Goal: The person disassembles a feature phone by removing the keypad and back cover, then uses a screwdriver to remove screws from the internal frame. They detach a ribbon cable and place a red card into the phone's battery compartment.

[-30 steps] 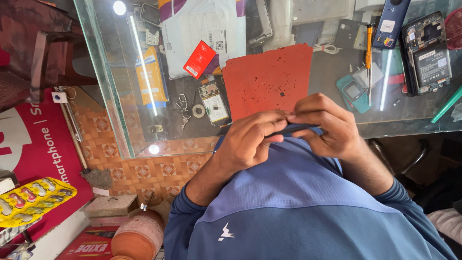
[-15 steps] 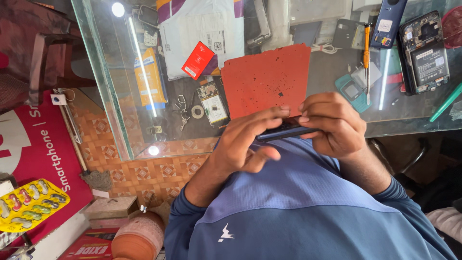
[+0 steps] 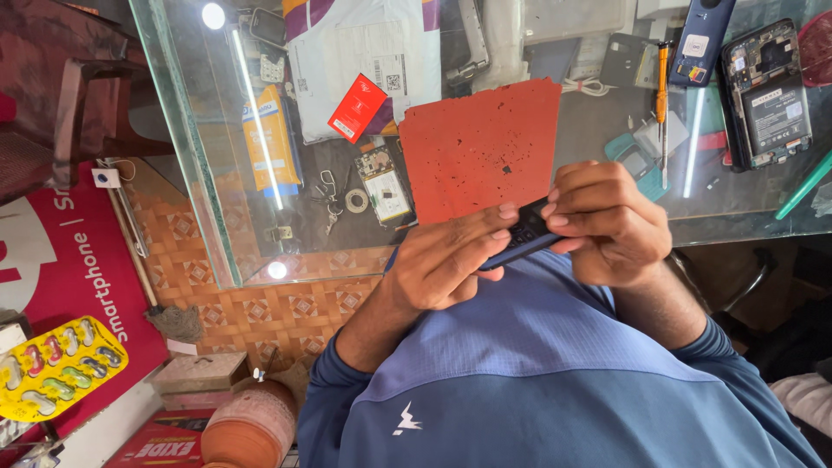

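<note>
- Glass-topped desk point(image 3: 217, 173) carries everything, seen from above with the person's blue long-sleeved shirt point(image 3: 555, 381) filling the bottom.
- Red square rubber work mat point(image 3: 481, 147) lies on the desk just beyond both hands, speckled with dark spots.
- White plastic mailer bag point(image 3: 364, 52) sits past the mat, with a small red box point(image 3: 357, 107) on its near edge.
- Opened black smartphone with its back off point(image 3: 771, 95) lies at the desk's right end; an orange-handled screwdriver point(image 3: 662, 95) lies left of it.
- Left hand point(image 3: 451, 260) curled, fingers wrapped under the device, thumb on top.
- Right hand point(image 3: 607, 221) curled, fingertips pinching the device's other end.
- Small dark blue phone-like device point(image 3: 524, 238) held between both hands, above the desk's near edge, close to the chest.
- Small circuit board point(image 3: 386, 184) lies left of the mat, with keys point(image 3: 328, 195) beside it.
</note>
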